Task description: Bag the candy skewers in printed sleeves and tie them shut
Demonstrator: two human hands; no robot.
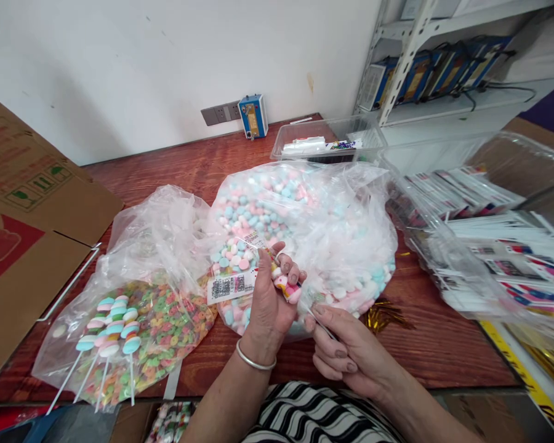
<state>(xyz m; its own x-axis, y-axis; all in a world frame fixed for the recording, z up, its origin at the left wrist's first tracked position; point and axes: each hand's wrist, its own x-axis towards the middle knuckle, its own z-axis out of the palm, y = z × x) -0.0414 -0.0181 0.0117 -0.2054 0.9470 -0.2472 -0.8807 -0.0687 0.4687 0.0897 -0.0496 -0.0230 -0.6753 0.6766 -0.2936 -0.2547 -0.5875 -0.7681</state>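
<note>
My left hand wears a bangle and is closed around a small printed clear candy bag. Pink, yellow and white candy shows between its fingers. Close to its right, my right hand pinches a thin pale stick; whether it joins the bagged candy is hard to make out. Both hands are in front of a large clear bag of pastel marshmallows. Several marshmallow skewers on white sticks lie atop a bag of colourful ring candy at the left.
Gold twist ties lie right of my hands. At the right stands a clear bin of printed bags and white sticks. Behind are a shallow clear tray and a blue device. A cardboard box fills the left side.
</note>
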